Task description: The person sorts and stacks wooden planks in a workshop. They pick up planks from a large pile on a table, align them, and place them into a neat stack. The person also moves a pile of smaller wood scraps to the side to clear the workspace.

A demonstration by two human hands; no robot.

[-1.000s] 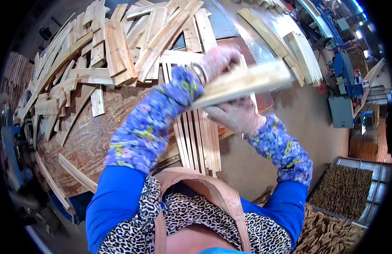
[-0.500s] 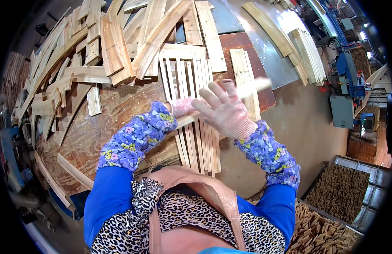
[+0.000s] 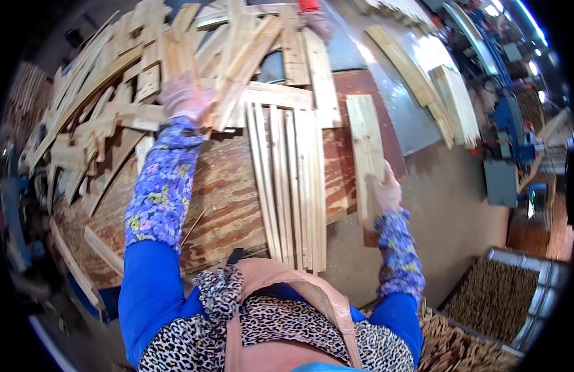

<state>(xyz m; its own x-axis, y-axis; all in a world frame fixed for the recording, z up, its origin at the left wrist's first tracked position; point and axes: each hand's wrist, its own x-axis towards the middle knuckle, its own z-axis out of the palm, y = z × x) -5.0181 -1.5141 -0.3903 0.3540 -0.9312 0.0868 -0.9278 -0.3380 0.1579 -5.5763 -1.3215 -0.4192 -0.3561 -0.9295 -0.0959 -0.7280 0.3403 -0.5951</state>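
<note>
My gloved left hand [image 3: 185,99] reaches onto the pile of loose boards and covers the near end of a wooden board [image 3: 175,56]. Motion blurs its fingers, so their grip is unclear. On the right, my gloved right hand [image 3: 387,189] is closed on the edge of a flat pale board [image 3: 365,139], which points away from me. Between my arms lies a row of narrow wooden strips [image 3: 287,186] side by side, their far ends near a crosswise board [image 3: 278,95].
Another person's gloved hand [image 3: 316,23] with a red sleeve touches boards at the far side. Long boards [image 3: 411,80] and a stack of pale strips [image 3: 456,105] lie on the metal surface at right. Blue machinery [image 3: 510,118] stands beyond. Wood pieces fill a bin [image 3: 495,297] lower right.
My hands have parted: the left moved away onto the board pile, the right moved right onto the flat board. The thin strip they handled is out of them. Another person's hand has appeared.
</note>
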